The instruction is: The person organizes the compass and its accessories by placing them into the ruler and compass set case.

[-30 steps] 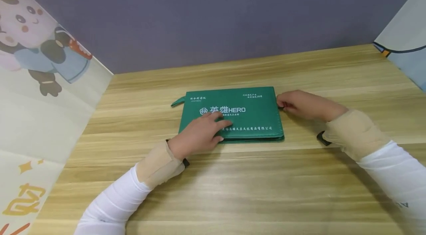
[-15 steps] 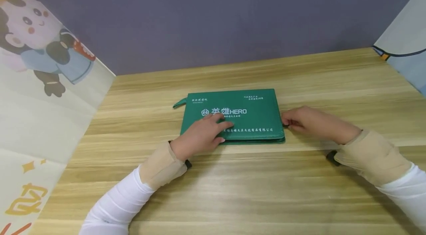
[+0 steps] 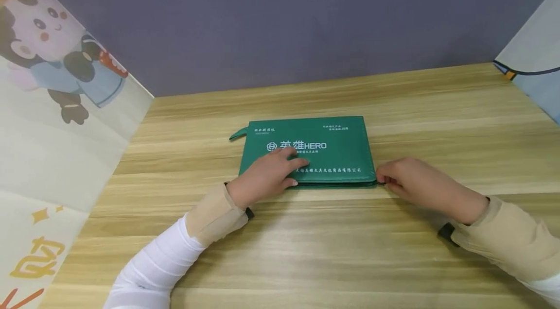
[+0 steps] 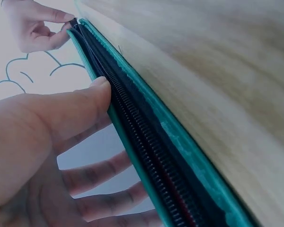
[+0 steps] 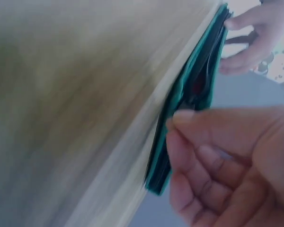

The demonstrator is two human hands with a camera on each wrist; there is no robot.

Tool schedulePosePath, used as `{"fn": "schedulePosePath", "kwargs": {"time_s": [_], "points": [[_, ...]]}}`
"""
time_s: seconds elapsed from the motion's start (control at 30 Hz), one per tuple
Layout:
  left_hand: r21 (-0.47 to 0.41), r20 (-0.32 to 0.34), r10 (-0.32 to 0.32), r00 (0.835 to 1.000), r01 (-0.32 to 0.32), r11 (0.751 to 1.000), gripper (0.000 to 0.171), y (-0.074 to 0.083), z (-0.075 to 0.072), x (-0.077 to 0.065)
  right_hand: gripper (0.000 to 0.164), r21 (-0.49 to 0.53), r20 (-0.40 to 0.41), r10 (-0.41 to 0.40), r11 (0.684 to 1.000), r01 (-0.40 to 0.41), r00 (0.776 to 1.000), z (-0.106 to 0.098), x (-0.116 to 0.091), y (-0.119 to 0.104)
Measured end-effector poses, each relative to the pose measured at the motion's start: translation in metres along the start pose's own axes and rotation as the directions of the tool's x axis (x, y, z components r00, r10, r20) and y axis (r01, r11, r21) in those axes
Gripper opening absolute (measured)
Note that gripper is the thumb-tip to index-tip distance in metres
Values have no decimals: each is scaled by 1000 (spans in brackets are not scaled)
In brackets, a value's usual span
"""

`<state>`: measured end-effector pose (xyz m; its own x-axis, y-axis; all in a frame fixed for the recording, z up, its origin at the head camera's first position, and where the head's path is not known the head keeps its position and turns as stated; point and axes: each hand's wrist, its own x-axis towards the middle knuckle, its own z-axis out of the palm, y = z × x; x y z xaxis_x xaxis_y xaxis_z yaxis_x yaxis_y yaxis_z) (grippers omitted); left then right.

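A green zippered case (image 3: 341, 151) with white lettering lies flat on the wooden table. My left hand (image 3: 267, 175) rests on its near left part, fingers spread over the cover and thumb at the near edge. Along that edge runs a black zipper (image 4: 137, 127), its two rows of teeth apart, with a little red showing inside. At the near right corner, my right hand (image 3: 426, 187) pinches the zipper pull (image 5: 186, 105) between thumb and curled forefinger. The fingertips mostly cover the pull.
A green strap (image 3: 238, 133) sticks out at the case's far left corner. Behind the wooden table (image 3: 306, 250) stands a purple-grey panel (image 3: 306, 22). A white wall with cartoon pictures (image 3: 83, 71) borders the left, and a dark cable (image 3: 533, 73) hangs at the far right.
My right hand has moved along the case's right side toward the near corner, with the zipper pull in its fingers. The left hand has stayed on the cover.
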<state>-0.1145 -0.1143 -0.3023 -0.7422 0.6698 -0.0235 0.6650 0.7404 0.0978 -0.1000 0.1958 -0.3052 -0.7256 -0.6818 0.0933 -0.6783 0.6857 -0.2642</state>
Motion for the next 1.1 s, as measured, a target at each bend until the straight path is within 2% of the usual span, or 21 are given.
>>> {"fn": "schedulePosePath", "kwargs": {"time_s": [0.13,0.3,0.53,0.7,0.87,1.1], "points": [[17,11,-4,1000,4,1000,50,0,1,1,27,-22,-18,89,996,-89,996,5,-3,-12],[29,21,-9,1000,8,1000,51,1,1,0,36,-79,-46,135,987,-138,990,9,-2,-28],[43,9,0,1000,0,999,50,0,0,0,40,-128,-63,130,982,-137,990,15,13,-46],[51,3,2,1000,-2,999,50,0,0,0,30,-112,-61,90,989,-97,994,21,30,-58],[54,-11,18,1000,-18,998,49,-1,0,1,19,-109,-21,57,992,-59,998,24,48,-73],[51,-29,46,999,-45,998,46,-3,0,1,13,-81,70,80,994,-74,994,29,72,-90]]}}
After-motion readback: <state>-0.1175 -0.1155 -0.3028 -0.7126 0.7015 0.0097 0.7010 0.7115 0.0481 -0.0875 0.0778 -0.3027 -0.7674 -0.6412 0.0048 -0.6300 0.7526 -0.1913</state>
